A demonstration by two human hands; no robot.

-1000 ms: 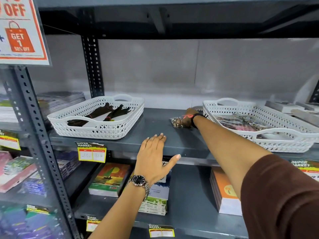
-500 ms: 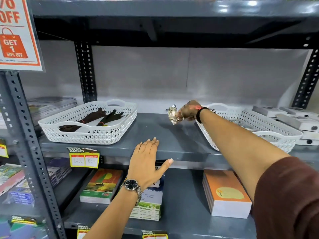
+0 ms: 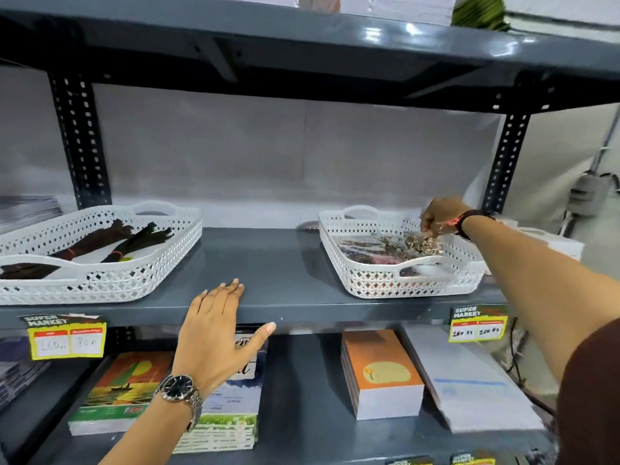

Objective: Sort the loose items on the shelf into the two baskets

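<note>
Two white lattice baskets stand on the grey shelf. The left basket holds dark brown bundles tied with red bands. The right basket holds several clear packets of small shiny items. My right hand reaches over the right basket's far side, its fingers pinched on a clear packet of gold-coloured pieces that hangs down into the basket. My left hand lies flat on the shelf's front edge, fingers spread, holding nothing. A small dark item lies on the shelf behind the right basket.
Yellow price tags hang on the shelf's front lip. The lower shelf holds notebooks, an orange pad stack and white envelopes. Perforated uprights flank the bay, and another shelf runs close overhead.
My right hand lifted the packet of gold pieces off the middle of the shelf and carried it right, over the right basket. My left hand stayed on the shelf edge.
</note>
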